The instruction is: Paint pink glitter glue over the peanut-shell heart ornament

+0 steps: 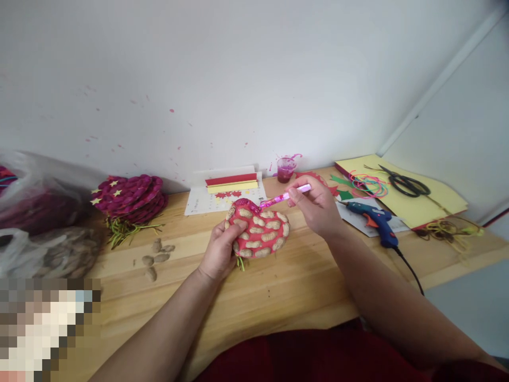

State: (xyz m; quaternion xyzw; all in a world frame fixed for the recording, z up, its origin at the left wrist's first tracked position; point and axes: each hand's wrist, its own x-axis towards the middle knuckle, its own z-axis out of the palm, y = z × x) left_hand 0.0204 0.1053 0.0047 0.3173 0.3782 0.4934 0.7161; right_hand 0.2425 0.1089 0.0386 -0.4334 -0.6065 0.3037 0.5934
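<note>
My left hand [222, 246] has the red peanut-covered piece [256, 231] over the middle of the desk [254, 300], its face turned up toward me; that grip is pinching the piece's left edge, thumb laid on the front and the other fingers behind, mostly out of my sight. A tuft of green strands [240, 263] pokes out below it. My right hand [318, 207] has its grip pinching a paintbrush [278, 200] by its pink-smeared handle, and I have the tip at the notch in the piece's upper edge, where the peanuts just to the left are glossy magenta and most others are bare. From this angle I can't tell how firmly the bristles press. Beyond that hand, a cup of magenta paint [285, 172] stands by the pink-spattered wall [254, 79]. Over to my left I see a stack of magenta pieces [137, 197] topped with yellow stars [115, 183], some loose peanuts [161, 258] and a plastic bag of peanuts [71, 249]. Behind the held piece, white paper [199, 204] carries red and yellow strips [234, 187]. On my right lie a blue glue gun [384, 225], coloured cords [369, 184], and black scissors [393, 176] on yellow sheets [441, 185].
</note>
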